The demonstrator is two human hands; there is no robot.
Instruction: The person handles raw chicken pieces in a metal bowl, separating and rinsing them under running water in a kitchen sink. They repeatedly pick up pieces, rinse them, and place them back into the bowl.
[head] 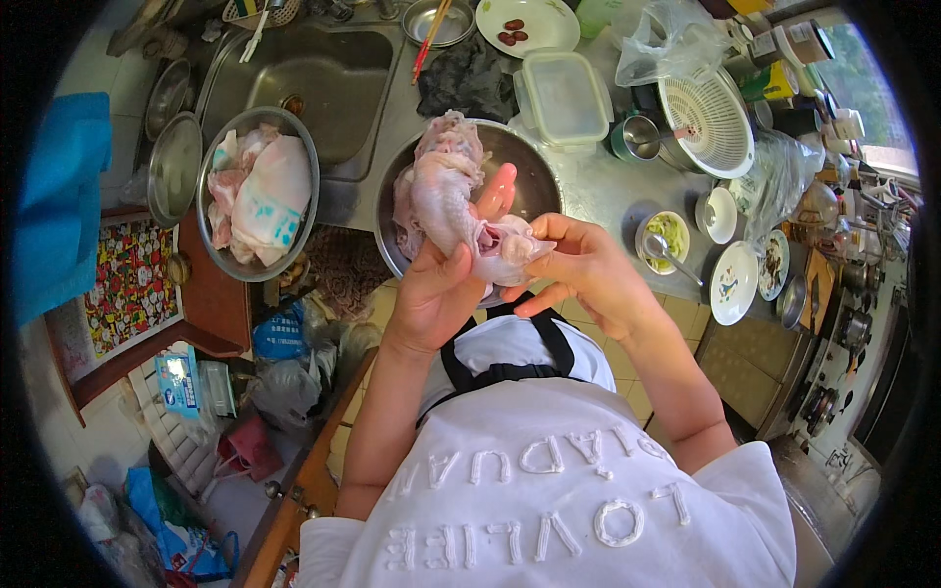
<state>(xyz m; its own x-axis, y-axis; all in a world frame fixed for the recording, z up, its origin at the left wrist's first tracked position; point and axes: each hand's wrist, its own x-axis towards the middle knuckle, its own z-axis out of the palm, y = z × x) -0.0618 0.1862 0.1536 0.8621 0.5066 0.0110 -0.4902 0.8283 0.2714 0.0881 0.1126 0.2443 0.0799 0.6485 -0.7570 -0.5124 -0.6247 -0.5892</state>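
Note:
Both hands hold a raw plucked poultry carcass (445, 195) tilted over a round steel basin (540, 165). My left hand (441, 290) grips the near side of the body, thumb on the skin beside an opening. At the right, my right hand (581, 272) pinches a flap of skin at the near end between thumb and fingers. Pink, finger-like shapes show behind the carcass over the basin; whether they are fingertips or poultry parts I cannot tell. Part of the bird rests inside the basin's left side, and its underside is hidden.
Left of the basin, a steel bowl (312, 213) holds raw meat with blue-marked skin, near the sink (345, 95). Behind lie a black plastic bag (470, 77) and a lidded container (566, 99). A white colander (742, 140) and a bowl of chopped greens (684, 257) stand at the right.

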